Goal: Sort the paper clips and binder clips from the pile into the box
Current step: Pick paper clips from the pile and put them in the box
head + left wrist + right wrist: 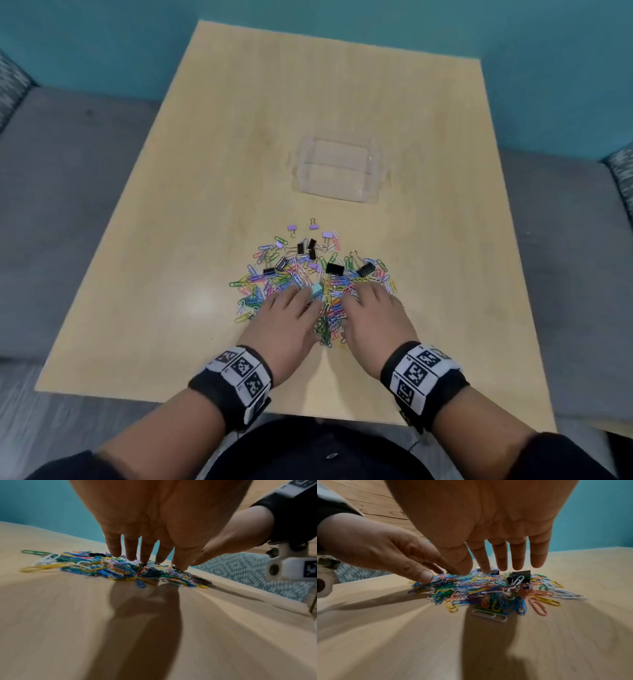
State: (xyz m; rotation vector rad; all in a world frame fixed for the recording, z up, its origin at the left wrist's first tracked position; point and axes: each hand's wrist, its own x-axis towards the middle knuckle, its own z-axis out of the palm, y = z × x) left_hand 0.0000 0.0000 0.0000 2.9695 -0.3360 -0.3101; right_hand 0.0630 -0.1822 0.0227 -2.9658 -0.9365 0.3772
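Here the clear plastic box [337,168] stands toward the far half of the tabletop [212,192], roughly midway between its left and right edges; through its see-through walls nothing shows inside, and a crosswise line runs across it, though whether that is a divider cannot be told. Between the box and the near edge lies the pile [313,284] of coloured paper clips [488,596], with black binder clips [335,268] and small purple binder clips [292,228] scattered along its far side, the purple ones lying nearest the box and apart from it.

The left hand [286,323] and the right hand [373,317] both lie palm down over the near part of the pile, fingers stretched out and relaxed, gripping nothing. In the left wrist view the left fingertips [131,557] come down onto the clips. In the right wrist view the right fingers [518,561] hang just above the heap, and it is hard to tell whether they touch it. A pale turquoise binder clip [315,290] shows between the two hands, just at the left fingertips.

The hands hide much of the pile's near middle, so the clips under them cannot be made out. Both wrist views are blurred toward the edges. Each wrist wears a black band [236,382] with white square tags printed in black-and-white coded patterns; no readable writing appears on them.
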